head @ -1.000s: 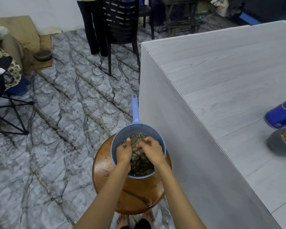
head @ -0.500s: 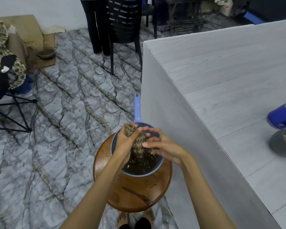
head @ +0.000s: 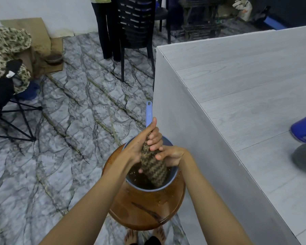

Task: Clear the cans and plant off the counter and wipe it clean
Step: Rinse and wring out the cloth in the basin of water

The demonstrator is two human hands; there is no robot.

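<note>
Head camera, looking down: the person's bare feet (head: 132, 236) stand on the floor beneath a round brown wooden stool (head: 140, 211) with wet specks on its seat. On the stool sits a blue plastic dipper with a long handle (head: 149, 112), holding dark liquid. Over it, both hands hold a brown-and-tan houndstooth cloth (head: 153, 167) twisted into a thick roll, whose lower end dips inside the dipper. The left hand (head: 141, 147) is wrapped tightly round the upper part of the cloth, its fingers (head: 155, 139) curled over the front. The right hand (head: 172, 155) clasps the cloth just below, thumb against the roll.

To the right stands the grey wood-grain counter (head: 245, 82). At its right edge a blue can (head: 304, 128) lies on its side, and just beside it is a dark round pot (head: 301, 158) cut off by the frame; its contents are too cropped to tell.

The grey veined marble floor (head: 69, 112) stretches to the left. Farther off are a black plastic chair (head: 134, 23), another person's dark-trousered legs (head: 104, 32), and a black folding stool (head: 12, 112) at the far left.
</note>
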